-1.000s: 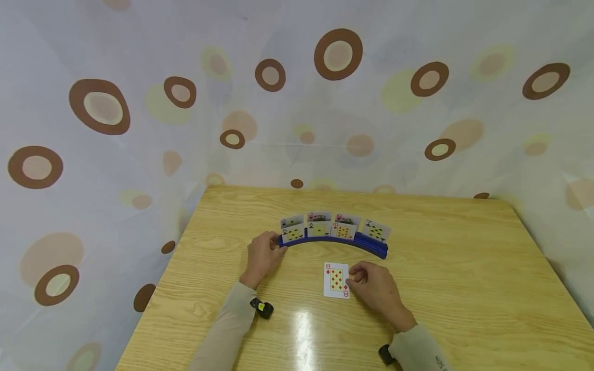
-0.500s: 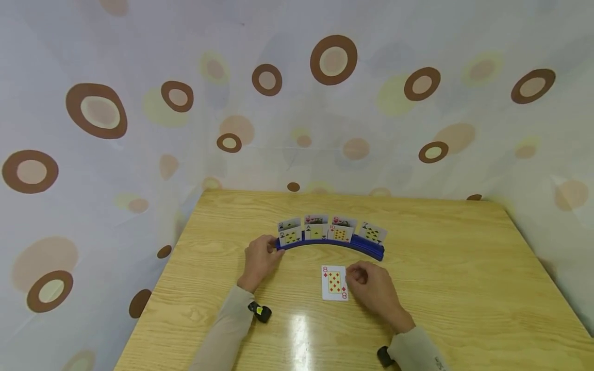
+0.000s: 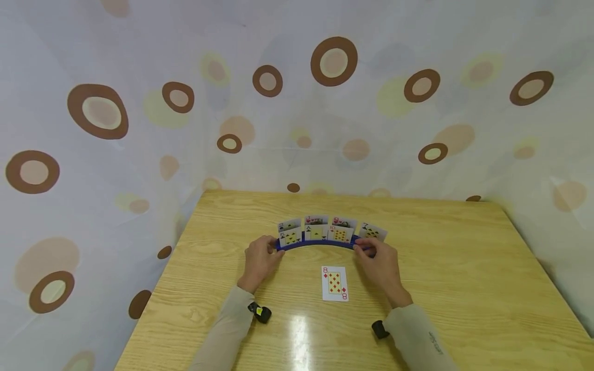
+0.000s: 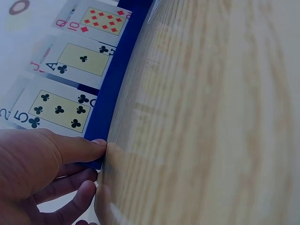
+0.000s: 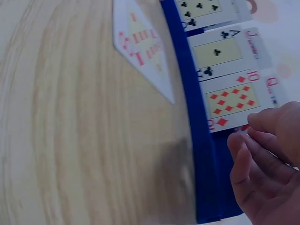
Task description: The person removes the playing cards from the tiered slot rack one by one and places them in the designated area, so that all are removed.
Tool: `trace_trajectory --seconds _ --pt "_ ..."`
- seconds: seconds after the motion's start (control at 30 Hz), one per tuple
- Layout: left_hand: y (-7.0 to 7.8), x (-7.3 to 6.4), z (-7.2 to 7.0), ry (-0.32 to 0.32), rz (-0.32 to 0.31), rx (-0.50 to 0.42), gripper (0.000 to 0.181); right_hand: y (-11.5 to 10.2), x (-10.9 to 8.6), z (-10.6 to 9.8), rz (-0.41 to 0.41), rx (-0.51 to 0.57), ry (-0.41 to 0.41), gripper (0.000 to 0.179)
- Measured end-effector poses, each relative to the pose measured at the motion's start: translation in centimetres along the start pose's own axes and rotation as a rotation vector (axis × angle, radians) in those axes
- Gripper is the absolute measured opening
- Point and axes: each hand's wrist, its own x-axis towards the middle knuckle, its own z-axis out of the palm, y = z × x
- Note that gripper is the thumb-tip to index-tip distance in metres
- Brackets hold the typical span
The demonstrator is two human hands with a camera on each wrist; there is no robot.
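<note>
A curved blue card holder (image 3: 320,241) stands on the table with playing cards upright in it. My left hand (image 3: 260,260) grips its left end, thumb (image 4: 96,147) at the front and fingers behind. Beside the left hand stands the five of clubs (image 4: 58,110), then the ace of clubs (image 4: 83,58) and the ten of diamonds (image 5: 232,101). My right hand (image 3: 378,263), fingers bent, is at the holder's right part, fingertips at the ten's right edge; I cannot tell whether they pinch a card. It partly hides the seven of clubs (image 3: 373,229).
An eight of diamonds (image 3: 334,283) lies face up on the table in front of the holder. Behind the front cards stand a two (image 3: 289,224), a jack (image 3: 316,220) and a queen (image 3: 344,222). A patterned cloth (image 3: 278,165) hangs beyond the wooden table (image 3: 464,278).
My right hand has left the eight of diamonds and moved forward to the holder's right part. The eight stays on the table. My left hand keeps its grip on the holder's left end.
</note>
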Motion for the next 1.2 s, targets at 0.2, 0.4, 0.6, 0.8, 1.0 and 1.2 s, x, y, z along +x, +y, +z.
trace_trajectory --seconds 0.2,0.4,0.6,0.8,1.0,1.2 --pt "0.0 -0.1 0.2 -0.012 -0.004 -0.004 0.022 0.6 0.3 1.2 0.027 -0.025 0.033 0.014" --pt "0.1 -0.1 0.2 -0.007 -0.001 -0.009 0.021 0.5 0.7 1.7 0.01 -0.075 0.068 0.014" --pt "0.0 0.0 0.1 0.0 0.014 -0.007 0.021 0.0 1.4 2.2 -0.017 -0.099 0.065 0.014" --pt "0.0 -0.1 0.1 -0.009 0.0 -0.002 0.022 -0.2 1.6 2.7 -0.028 -0.106 0.089 0.012" --pt "-0.1 0.0 0.2 0.003 0.006 -0.001 0.022 -0.3 1.6 2.8 -0.028 -0.109 0.094 0.012" --pt "-0.3 0.0 0.1 0.013 0.013 0.001 0.021 -0.3 1.3 2.6 -0.044 -0.091 0.091 0.013"
